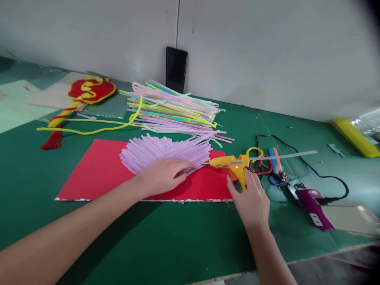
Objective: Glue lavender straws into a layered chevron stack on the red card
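A red card sheet (97,170) lies on the green table (166,233). On it sits a heart shape of lilac pipe cleaners (162,152). My left hand (163,174) rests on the heart's lower edge, fingers pressed flat and together on the lilac strands. My right hand (251,198) is wrapped round the grip of a yellow glue gun (233,163). The gun's nozzle points left and touches the heart's right edge. A clear glue stick (285,155) sticks out of the gun's back.
A pile of pastel pipe cleaners (175,109) lies behind the card. A red and yellow ornament with a tassel (86,93) lies at the back left. Scissors, markers, keys (273,166), a purple device (313,204) with a black cable, and a dark phone (176,69) against the wall.
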A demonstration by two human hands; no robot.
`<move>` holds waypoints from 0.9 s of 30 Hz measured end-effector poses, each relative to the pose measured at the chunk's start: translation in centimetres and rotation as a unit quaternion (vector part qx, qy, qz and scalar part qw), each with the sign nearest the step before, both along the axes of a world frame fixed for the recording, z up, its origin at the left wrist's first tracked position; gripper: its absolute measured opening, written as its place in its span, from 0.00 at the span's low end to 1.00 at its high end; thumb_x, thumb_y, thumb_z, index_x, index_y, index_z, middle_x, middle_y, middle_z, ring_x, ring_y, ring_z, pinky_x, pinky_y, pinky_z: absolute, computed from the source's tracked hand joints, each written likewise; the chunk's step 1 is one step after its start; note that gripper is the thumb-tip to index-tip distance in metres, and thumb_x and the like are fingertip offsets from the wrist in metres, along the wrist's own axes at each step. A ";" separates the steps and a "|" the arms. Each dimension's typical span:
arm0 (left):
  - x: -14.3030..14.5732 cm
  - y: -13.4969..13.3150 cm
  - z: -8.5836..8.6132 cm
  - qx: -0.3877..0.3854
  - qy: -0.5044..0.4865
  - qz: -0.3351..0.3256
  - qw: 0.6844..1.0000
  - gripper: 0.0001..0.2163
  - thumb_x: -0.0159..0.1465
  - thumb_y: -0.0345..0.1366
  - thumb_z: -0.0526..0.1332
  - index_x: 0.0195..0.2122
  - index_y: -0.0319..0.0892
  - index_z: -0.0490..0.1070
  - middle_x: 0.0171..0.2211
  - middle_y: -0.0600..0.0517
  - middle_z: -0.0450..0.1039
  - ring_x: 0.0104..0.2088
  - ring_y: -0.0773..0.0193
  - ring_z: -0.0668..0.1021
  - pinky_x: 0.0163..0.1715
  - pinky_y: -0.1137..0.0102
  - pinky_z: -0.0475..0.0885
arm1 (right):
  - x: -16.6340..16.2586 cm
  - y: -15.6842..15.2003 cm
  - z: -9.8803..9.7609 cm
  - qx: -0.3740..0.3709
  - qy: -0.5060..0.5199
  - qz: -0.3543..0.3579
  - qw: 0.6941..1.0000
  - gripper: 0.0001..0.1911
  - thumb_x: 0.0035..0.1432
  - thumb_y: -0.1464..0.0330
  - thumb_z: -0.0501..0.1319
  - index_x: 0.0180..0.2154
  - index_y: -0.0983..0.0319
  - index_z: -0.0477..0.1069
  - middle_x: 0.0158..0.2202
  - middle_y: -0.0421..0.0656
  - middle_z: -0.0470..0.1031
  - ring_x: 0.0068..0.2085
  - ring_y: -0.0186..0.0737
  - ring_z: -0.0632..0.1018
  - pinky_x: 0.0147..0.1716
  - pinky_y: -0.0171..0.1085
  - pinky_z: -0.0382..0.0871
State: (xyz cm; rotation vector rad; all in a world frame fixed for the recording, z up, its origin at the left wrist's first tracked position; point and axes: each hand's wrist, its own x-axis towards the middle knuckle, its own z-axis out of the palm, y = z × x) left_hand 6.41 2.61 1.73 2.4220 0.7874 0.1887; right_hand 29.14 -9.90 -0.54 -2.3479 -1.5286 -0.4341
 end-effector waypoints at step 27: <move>0.1 -0.1 -0.3 0.012 -0.001 0.001 1.000 0.17 0.65 0.34 0.50 0.54 0.48 0.68 0.52 0.52 0.72 0.49 0.58 0.74 0.49 0.64 0.66 | 0.3 0.0 -0.4 0.005 -0.007 0.034 0.999 0.24 0.60 0.57 0.51 0.53 0.62 0.65 0.42 0.48 0.73 0.37 0.43 0.76 0.25 0.35 0.64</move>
